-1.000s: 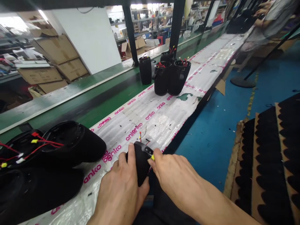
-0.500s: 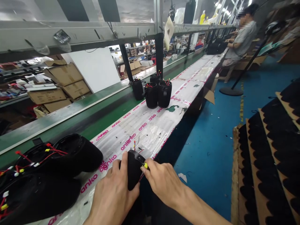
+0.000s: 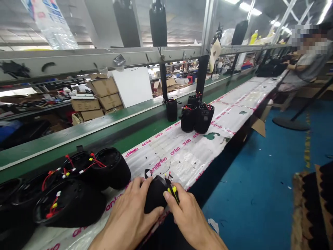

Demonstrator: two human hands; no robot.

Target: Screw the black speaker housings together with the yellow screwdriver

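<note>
A black, cloth-covered speaker housing (image 3: 154, 198) lies tilted at the near edge of the bench, with a strap loop at its upper left and small wire connectors at its far end. My left hand (image 3: 127, 211) is wrapped round its left side, thumb low and fingers over the top. My right hand (image 3: 188, 211) grips a small black-and-yellow hand tool (image 3: 174, 194) against the right rim of the housing. The tool's working tip is hidden. Left of my hands, several similar black housings (image 3: 73, 208) lie with open ends showing red wires and white and yellow connectors.
Farther along the printed plastic bench cover (image 3: 169, 163), more black housings (image 3: 204, 119) stand upright. A green conveyor (image 3: 125, 139) runs alongside, under a metal shelf rail (image 3: 104, 57). On the blue floor (image 3: 247, 187) are a stand base and black parts in cardboard. A person (image 3: 309, 66) works at the far right.
The camera view has swung left and up, so the scene sits farther right and lower. The housing has turned in my left hand, and more of the yellow-and-black tool shows.
</note>
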